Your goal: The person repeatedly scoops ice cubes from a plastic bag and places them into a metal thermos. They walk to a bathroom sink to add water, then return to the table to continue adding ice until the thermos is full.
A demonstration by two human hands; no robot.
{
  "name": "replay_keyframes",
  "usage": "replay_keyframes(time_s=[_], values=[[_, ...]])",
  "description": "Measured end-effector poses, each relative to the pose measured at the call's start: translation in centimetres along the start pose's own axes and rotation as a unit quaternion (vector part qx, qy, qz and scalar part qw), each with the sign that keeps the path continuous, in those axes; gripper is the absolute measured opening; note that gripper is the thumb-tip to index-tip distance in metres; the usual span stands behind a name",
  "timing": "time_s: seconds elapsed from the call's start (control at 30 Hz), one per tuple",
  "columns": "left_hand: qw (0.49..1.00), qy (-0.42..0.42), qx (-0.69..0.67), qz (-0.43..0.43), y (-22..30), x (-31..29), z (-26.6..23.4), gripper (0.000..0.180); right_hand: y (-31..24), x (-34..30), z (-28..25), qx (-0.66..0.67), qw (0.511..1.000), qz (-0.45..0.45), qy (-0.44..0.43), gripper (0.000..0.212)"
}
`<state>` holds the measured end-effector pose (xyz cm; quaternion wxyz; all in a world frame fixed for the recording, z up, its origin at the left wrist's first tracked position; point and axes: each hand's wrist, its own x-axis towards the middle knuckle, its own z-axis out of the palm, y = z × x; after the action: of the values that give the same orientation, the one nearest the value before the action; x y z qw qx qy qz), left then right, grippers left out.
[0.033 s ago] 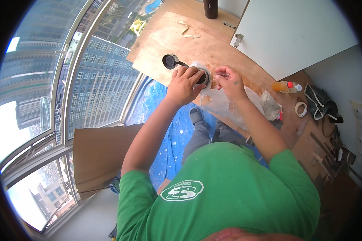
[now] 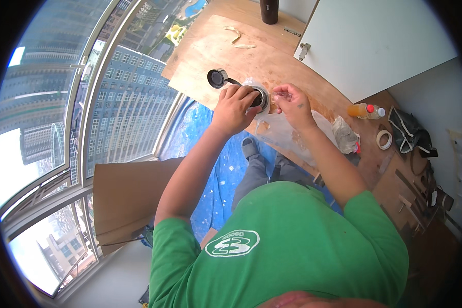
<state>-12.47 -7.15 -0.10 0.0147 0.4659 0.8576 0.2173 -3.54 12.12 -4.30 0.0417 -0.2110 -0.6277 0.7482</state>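
My left hand (image 2: 233, 109) is wrapped round a round container (image 2: 264, 97) with a dark mouth and a silvery rim, at the near edge of the wooden worktop (image 2: 200, 56). To its left a black cap (image 2: 217, 78) stands open, joined by a short black strap. Just right of the container, my right hand (image 2: 294, 105) is closed in a pinch on a small clear piece, too small to name. Thin clear plastic (image 2: 274, 126) lies beneath and beside both hands.
Peel-like scraps (image 2: 236, 38) lie on the worktop, with a dark tumbler (image 2: 269, 11) beyond. A white cabinet door (image 2: 374, 46) juts in at right. Juice bottles (image 2: 362, 111), a tape roll (image 2: 384, 139) and a dark bag (image 2: 413, 131) are at right. Blue sheeting (image 2: 218, 174) covers the floor.
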Motion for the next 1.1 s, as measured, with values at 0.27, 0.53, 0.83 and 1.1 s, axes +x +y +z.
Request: replay_keyframes(time_s=[0.27, 0.53, 0.83, 1.1], values=[[0.998, 0.016, 0.009, -0.065, -0.6, -1.1, 1.1, 0.044, -3.8, 1.9, 1.8, -0.206, 0.962, -0.17, -0.063, 0.019], [0.951, 0.125, -0.217, -0.18, 3.4, -4.4, -0.1, 0.038, -5.7, 2.0, 2.3, -0.366, 0.88, -0.275, -0.128, 0.027], [0.75, 0.033, -0.558, -0.353, 8.5, -4.3, 3.2, 0.021, -1.3, -4.1, -8.9, -0.481, 0.775, 0.134, -0.388, 0.027], [0.711, 0.017, -0.632, -0.308, 11.3, -4.1, 0.8, 0.021, 7.3, -3.9, -7.0, -0.493, 0.842, 0.14, -0.171, 0.032]])
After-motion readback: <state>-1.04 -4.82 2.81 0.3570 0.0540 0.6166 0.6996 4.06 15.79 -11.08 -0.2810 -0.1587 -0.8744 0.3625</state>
